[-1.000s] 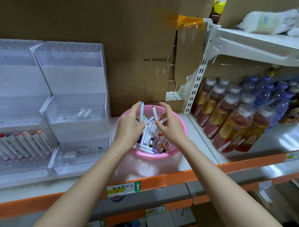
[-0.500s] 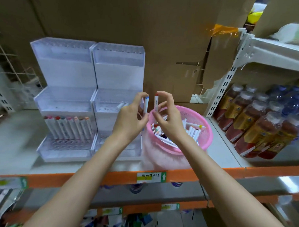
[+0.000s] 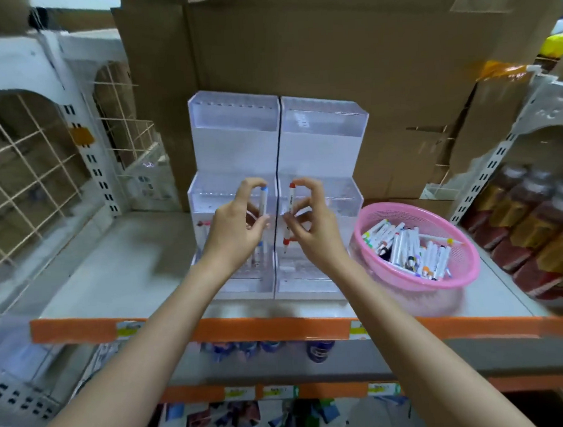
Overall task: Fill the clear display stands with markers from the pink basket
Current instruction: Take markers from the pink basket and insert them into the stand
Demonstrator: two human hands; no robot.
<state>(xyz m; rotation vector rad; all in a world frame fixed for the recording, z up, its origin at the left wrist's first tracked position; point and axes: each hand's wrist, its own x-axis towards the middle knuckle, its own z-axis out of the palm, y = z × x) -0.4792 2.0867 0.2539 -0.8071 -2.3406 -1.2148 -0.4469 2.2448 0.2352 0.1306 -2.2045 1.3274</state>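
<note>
Store shelf (image 3: pixel 115 269), cardboard (image 3: pixel 331 49) behind. Right of clear display stands (image 3: pixel 322 147), pink basket (image 3: pixel 466 266) full of markers (image 3: pixel 404 243). My left hand (image 3: pixel 239 228) pinches blue-capped marker (image 3: pixel 263 203), right hand (image 3: pixel 309 225) pinches red-capped marker (image 3: pixel 289 209), both before stands. Risk: fingertip grip slips, I miss slot, marker drops.

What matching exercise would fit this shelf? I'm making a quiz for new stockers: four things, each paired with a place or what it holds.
Things:
1. left hand
2. right hand
3. pink basket
4. drink bottles

Descriptions:
a. at the far right edge of the view
b. pinches a red-capped marker
c. holds loose markers, right of the clear display stands
d. pinches a blue-capped marker

Pairs: 1-d, 2-b, 3-c, 4-a
</note>
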